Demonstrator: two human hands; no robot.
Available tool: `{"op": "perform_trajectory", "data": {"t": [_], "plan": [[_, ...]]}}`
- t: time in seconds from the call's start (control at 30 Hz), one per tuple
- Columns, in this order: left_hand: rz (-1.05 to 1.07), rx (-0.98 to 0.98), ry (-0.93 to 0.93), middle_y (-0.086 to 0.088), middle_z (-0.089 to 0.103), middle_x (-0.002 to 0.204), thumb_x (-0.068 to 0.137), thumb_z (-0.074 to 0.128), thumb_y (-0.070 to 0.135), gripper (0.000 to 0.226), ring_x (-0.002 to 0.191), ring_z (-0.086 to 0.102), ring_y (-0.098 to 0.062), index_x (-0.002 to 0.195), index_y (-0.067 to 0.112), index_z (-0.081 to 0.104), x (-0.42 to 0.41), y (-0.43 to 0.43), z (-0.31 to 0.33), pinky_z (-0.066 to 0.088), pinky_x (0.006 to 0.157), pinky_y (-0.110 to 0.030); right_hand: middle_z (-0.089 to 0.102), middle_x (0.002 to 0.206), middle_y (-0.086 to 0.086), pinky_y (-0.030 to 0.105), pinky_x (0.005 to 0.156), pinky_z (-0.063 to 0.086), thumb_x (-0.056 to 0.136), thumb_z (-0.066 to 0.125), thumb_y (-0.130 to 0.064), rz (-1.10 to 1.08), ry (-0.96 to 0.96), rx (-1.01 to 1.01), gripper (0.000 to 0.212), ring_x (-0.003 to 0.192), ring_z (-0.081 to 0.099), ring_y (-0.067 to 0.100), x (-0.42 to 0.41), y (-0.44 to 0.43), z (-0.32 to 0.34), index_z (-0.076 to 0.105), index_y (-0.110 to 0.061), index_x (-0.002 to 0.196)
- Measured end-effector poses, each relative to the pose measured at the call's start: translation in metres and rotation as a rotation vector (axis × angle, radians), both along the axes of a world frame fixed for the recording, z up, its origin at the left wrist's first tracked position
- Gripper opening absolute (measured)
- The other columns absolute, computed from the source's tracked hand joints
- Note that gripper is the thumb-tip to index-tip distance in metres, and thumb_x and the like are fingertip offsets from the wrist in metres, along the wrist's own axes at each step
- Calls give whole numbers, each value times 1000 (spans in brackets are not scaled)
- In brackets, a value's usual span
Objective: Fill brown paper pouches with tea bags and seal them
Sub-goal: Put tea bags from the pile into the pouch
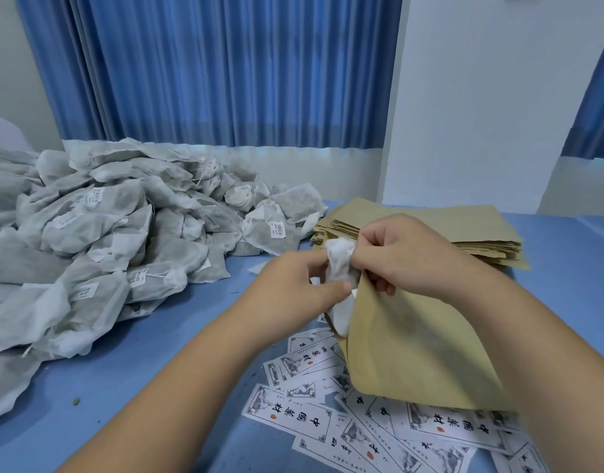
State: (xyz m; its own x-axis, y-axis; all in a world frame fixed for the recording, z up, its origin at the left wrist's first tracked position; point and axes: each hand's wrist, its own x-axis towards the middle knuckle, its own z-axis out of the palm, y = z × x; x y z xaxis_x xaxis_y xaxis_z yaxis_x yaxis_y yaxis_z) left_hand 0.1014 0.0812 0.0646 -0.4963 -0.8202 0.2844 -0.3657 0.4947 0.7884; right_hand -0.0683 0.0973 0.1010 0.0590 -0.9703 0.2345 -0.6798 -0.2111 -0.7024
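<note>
Blue curtains (208,70) hang behind the blue table (140,363); at mid-frame my left hand (293,288) pinches a white tea bag (341,268), its lower end tucked into the mouth of the brown pouch (416,343); my right hand (399,254) curls round the pouch's top edge, holding it up; loose tea bags (106,233) heap at left; flat pouches (464,230) stack at centre right; printed labels (362,428) lie scattered along the bottom.

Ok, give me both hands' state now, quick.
Left hand pinches the tea bag.
Right hand grips the pouch at its mouth.
</note>
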Motion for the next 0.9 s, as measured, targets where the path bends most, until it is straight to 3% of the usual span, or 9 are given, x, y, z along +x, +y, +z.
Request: {"op": "perform_trajectory", "data": {"t": [0.13,0.23,0.33,0.43,0.57,0.67,0.73,0.8,0.9], "plan": [[34,-124,7,-1,65,75,85,67,29,12,50,34,-8,84,18,69,-2,-1,-1,30,50,-17,49,48,3,26,47,37,74,56,-16,-8,33,-94,21,43,44,14,4,5,6,48,-3,60],[20,-99,52,-19,58,72,81,71,28,27,56,35,-14,79,2,64,-2,-3,0,30,54,-27,43,46,-3,25,47,32,71,55,-15,-12,70,-167,19,44,37,11,6,9,11,47,-3,59],[-36,-59,48,-14,53,60,83,67,17,16,57,44,-16,72,5,66,-4,0,1,39,58,-34,43,43,-10,20,43,32,73,58,-14,-2,76,-215,24,42,35,5,11,11,13,46,-12,53],[73,-174,-140,5,49,51,81,59,17,26,53,46,-16,57,23,57,-12,-1,1,46,56,-39,44,50,-6,21,45,30,74,58,-11,25,134,-271,25,46,35,7,17,14,14,44,-15,53],[171,-371,-395,-1,38,61,86,51,2,37,67,41,-25,58,18,32,-24,-7,-2,29,54,-29,45,58,-1,25,48,29,74,53,-16,60,266,-323,22,52,35,9,24,21,20,40,-14,57],[200,-323,-287,-4,44,65,82,46,9,20,69,43,-29,62,13,43,-31,-4,2,27,58,-27,43,54,-3,28,47,29,75,52,-18,34,331,-383,22,52,35,11,25,24,25,40,-15,58],[248,-299,-104,0,36,54,69,37,18,18,54,32,-21,51,17,35,-35,-2,8,23,53,-28,44,57,-2,33,50,32,78,52,-17,16,370,-443,22,55,38,15,24,24,27,39,-15,60],[341,-369,2,5,31,47,73,41,9,31,47,24,-13,47,21,28,-40,-8,8,18,47,-28,43,62,-2,35,54,32,81,51,-16,13,418,-499,25,60,41,18,23,21,26,35,-17,61],[317,-276,107,8,43,45,78,45,-3,37,45,37,-6,50,21,38,-51,-26,2,27,46,-26,40,68,-3,36,59,34,85,49,-13,24,490,-515,27,65,40,18,18,7,25,33,-18,64]]}}
